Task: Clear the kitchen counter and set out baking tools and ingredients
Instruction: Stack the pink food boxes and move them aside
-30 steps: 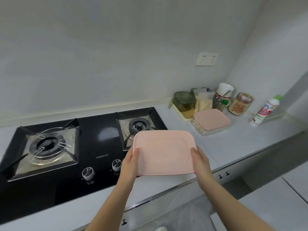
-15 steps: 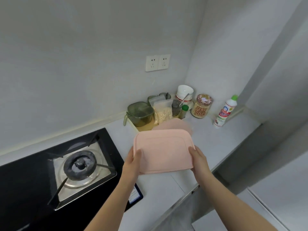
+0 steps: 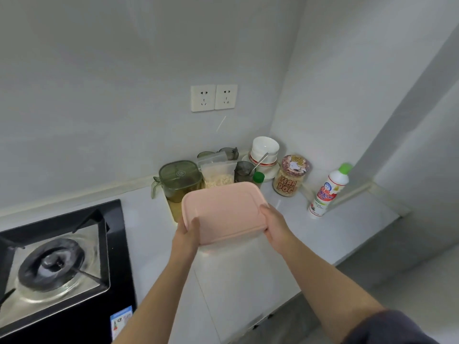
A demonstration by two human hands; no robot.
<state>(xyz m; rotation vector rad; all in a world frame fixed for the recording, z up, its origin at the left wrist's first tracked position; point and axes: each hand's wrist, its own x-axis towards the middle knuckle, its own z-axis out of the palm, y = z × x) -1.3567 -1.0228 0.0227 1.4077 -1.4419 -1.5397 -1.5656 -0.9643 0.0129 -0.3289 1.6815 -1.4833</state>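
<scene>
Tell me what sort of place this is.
Most likely a home kitchen: a gas hob set into the counter, a food jar and bowl in the corner, wall sockets above.

Pale grey walls (image 3: 99, 95) met in a corner at the right rear, with a white double socket (image 3: 214, 98) on the back one. A white worktop (image 3: 248, 281) ran beneath them, a black gas hob (image 3: 59, 269) at its left. Grey floor (image 3: 422, 294) lay below.

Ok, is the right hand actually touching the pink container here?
Touching. The head view shows the right hand gripping the pink container at its right end, thumb against the lid edge, with no gap between them.
</scene>
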